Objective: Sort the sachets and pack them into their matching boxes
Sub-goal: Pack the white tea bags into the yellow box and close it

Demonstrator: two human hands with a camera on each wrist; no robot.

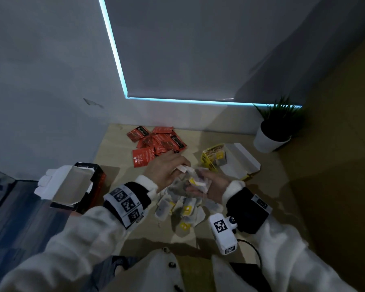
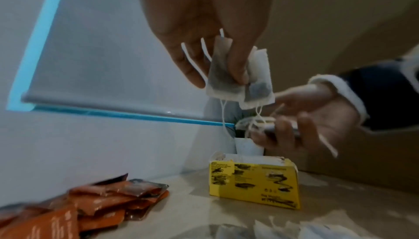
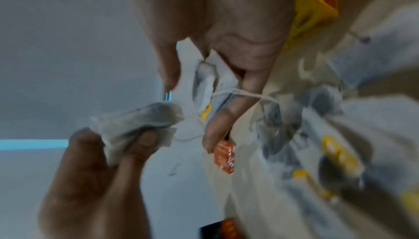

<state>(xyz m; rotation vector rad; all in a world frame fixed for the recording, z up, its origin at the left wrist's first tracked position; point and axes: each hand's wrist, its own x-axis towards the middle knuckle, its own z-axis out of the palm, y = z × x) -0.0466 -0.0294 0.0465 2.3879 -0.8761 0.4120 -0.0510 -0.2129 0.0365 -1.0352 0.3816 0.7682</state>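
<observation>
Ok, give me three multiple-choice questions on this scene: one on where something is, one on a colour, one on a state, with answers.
1. Where does the potted plant stand?
A. far right corner
B. beside the red box
C. in front of the hands

2. What colour is the box holding tea bags?
A. blue
B. yellow
C. green

3. What is the left hand doing?
A. resting flat
B. pinching tea bags
C. closing a lid

Answers: A, it stands by the wall at right; B, its printed side is yellow; B, fingers pinch two bags with strings hanging.

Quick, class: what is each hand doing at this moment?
Left hand: closed, pinching two tea bags by their tops.
Right hand: closed, holding a small bunch of tea bags with tangled strings.
</observation>
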